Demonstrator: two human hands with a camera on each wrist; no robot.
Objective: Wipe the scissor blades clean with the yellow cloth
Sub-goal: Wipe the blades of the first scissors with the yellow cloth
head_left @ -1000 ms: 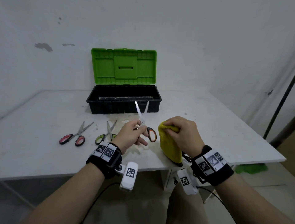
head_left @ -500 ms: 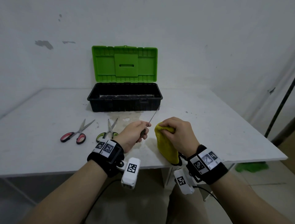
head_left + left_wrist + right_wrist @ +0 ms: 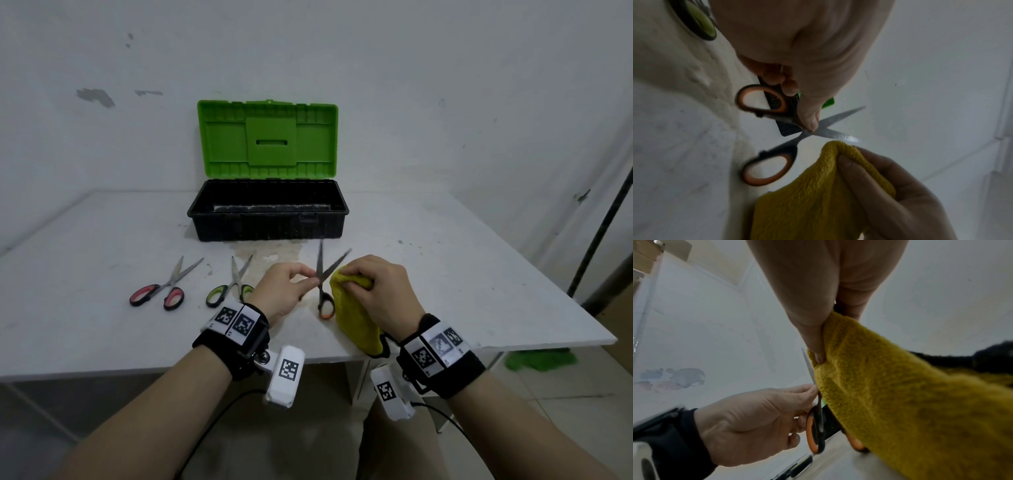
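Note:
Orange-and-black handled scissors [image 3: 323, 274] [image 3: 797, 128] [image 3: 817, 423] are held above the white table with the blades spread wide apart. My left hand [image 3: 291, 286] [image 3: 807, 100] [image 3: 764, 421] pinches them near the pivot between thumb and fingers. My right hand [image 3: 380, 291] [image 3: 890, 191] [image 3: 824, 321] grips a bunched yellow cloth [image 3: 356, 318] [image 3: 818, 203] [image 3: 900, 402], whose top fold sits right beside the nearer blade. The cloth hangs down below the table's front edge. Whether the cloth touches the blade is unclear.
An open toolbox [image 3: 269, 214] with a green lid [image 3: 267, 138] stands behind the hands. Red-handled scissors [image 3: 164, 287] and green-handled scissors [image 3: 233, 286] lie on the table [image 3: 462, 274] at left. The table's front edge runs just below my wrists.
The scissors turned edge-on half a second ago and now face flat again with blades spread wider. The right hand with the cloth stayed beside them.

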